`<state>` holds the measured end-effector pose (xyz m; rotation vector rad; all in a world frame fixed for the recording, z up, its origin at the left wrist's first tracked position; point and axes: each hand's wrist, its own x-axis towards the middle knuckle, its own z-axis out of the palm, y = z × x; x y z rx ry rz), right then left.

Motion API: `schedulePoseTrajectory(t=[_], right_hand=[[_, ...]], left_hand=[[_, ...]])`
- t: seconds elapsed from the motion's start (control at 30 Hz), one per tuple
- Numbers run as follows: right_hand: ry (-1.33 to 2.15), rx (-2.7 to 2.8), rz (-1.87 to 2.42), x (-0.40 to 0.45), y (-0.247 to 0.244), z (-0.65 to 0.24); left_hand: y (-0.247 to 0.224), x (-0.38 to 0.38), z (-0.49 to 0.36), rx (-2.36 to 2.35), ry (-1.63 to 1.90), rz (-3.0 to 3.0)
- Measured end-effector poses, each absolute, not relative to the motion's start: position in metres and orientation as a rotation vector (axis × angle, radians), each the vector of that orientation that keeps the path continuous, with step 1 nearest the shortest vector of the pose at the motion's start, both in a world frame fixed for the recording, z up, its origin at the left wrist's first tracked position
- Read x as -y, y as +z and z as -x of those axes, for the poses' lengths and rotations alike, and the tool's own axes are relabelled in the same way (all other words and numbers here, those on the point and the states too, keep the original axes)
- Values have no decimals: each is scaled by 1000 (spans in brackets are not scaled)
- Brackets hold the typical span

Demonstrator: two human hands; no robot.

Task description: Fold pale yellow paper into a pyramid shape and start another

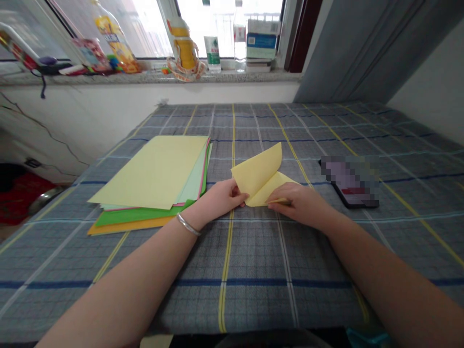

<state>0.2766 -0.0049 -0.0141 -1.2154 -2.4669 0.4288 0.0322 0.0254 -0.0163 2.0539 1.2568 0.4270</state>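
Note:
A folded sheet of yellow paper lies between my two hands, with one flap raised and leaning up to the right. My left hand, below a silver bangle, pinches the paper's lower left edge between thumb and fingers. At the lower right, my right hand has its fingers closed on another part of the same sheet, where a narrow folded edge shows under them. Some of the paper is hidden behind the right hand.
Left of my hands is a stack of coloured paper, pale yellow on top. A phone lies to the right on the checked tablecloth. Bottles, a tube and boxes line the windowsill behind.

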Motion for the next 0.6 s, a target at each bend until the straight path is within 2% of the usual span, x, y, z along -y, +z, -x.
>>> schedulePoseTrajectory(t=[0.2, 0.6], right_hand=[[529, 2276, 1557, -4, -18, -271], [375, 2223, 1753, -15, -27, -262]], left_hand=[[-12, -24, -36, -1280, 359, -2153], [-18, -26, -37, -1323, 339, -2104]])
